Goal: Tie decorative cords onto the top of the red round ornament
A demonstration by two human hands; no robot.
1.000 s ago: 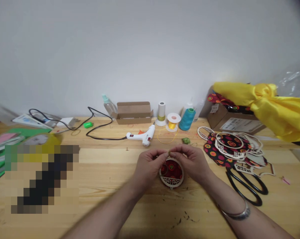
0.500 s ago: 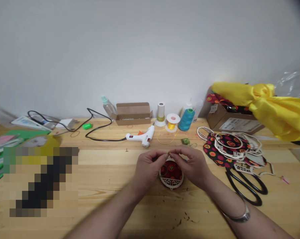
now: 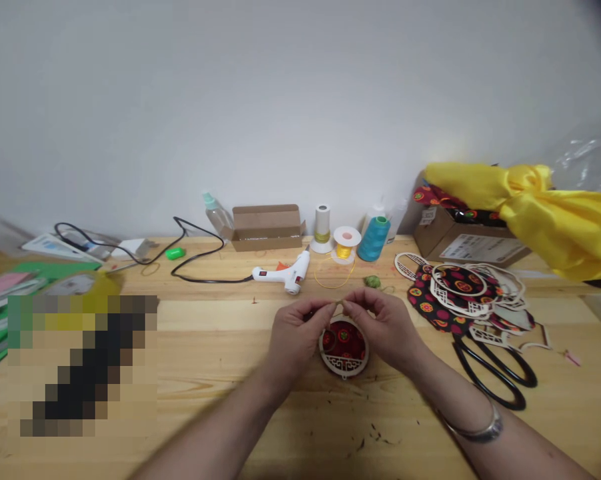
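A round ornament [image 3: 344, 340] with dark red patterned fabric, a pale rim and a fretwork band along its lower part is below my fingers. My left hand [image 3: 296, 337] pinches a thin olive-coloured cord [image 3: 339, 303] at the ornament's top. From the other side, my right hand [image 3: 388, 328] pinches the same cord, its fingertips almost meeting the left ones. A thin loop of cord hangs over the ornament's left part. The fingers hide part of the cord and the ornament's upper edge. Just beyond my right hand is a small green bundle of cord [image 3: 372, 282].
Behind my hands are a white glue gun [image 3: 283, 275], a cardboard box [image 3: 267, 237], a yellow thread spool [image 3: 346, 248] and a teal thread cone [image 3: 374, 240]. Patterned fabric and cut-out frames [image 3: 443, 300] are at right, near black-handled scissors [image 3: 495, 373]. Yellow cloth [image 3: 555, 213] drapes a carton.
My fingertips have risen very slightly and drawn a little apart, with a short stretch of cord showing between them. The ornament has barely moved.
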